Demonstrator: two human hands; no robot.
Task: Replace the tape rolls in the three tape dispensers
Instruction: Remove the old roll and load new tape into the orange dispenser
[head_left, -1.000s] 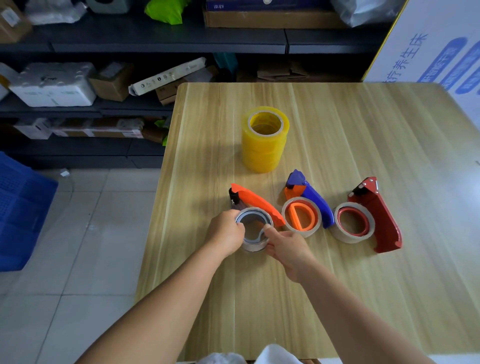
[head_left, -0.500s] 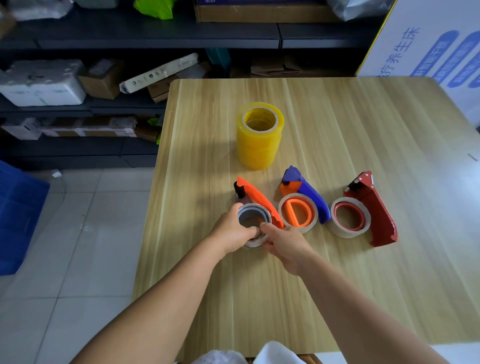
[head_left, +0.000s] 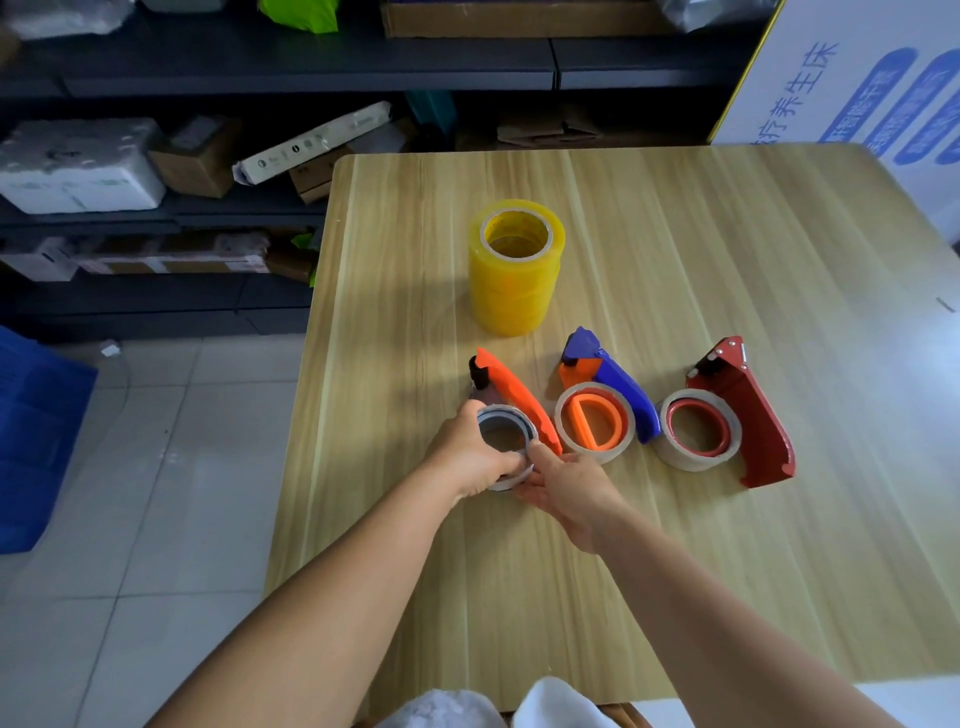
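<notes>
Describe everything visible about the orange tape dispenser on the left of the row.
The orange tape dispenser lies flat on the wooden table, leftmost of three. It looks like plastic: a curved orange handle, with a black piece at the far end. A thin, nearly used-up tape roll with a grey hub sits in it. The left hand grips the roll's left rim; the right hand pinches its near edge. Its cutter detail is not clear.
</notes>
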